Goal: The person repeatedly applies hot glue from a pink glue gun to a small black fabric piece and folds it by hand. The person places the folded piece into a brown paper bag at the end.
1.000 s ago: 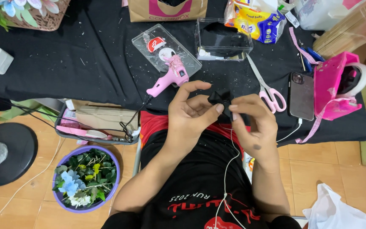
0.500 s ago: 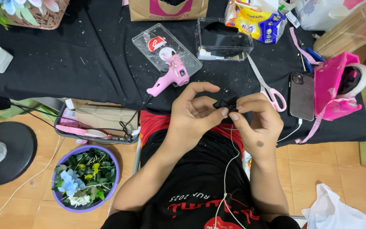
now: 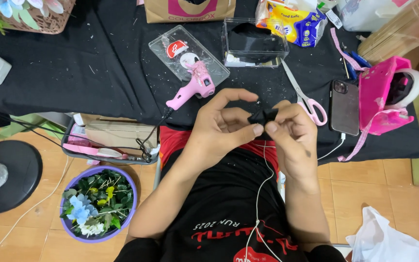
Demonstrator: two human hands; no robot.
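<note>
Both hands meet at picture centre, just over the near edge of the black-covered surface [image 3: 73,73]. The left hand [image 3: 221,128] and right hand [image 3: 292,133] share a small black piece [image 3: 263,116], each grip pressed together on it, thumb against fingertips. At eleven o'clock from the hands a pink glue gun [image 3: 192,90] lies on a clear plastic sheet [image 3: 170,60]. At two o'clock: pink-handled scissors [image 3: 309,99], then a dark phone [image 3: 344,106]. A clear box [image 3: 254,43] sits at twelve.
</note>
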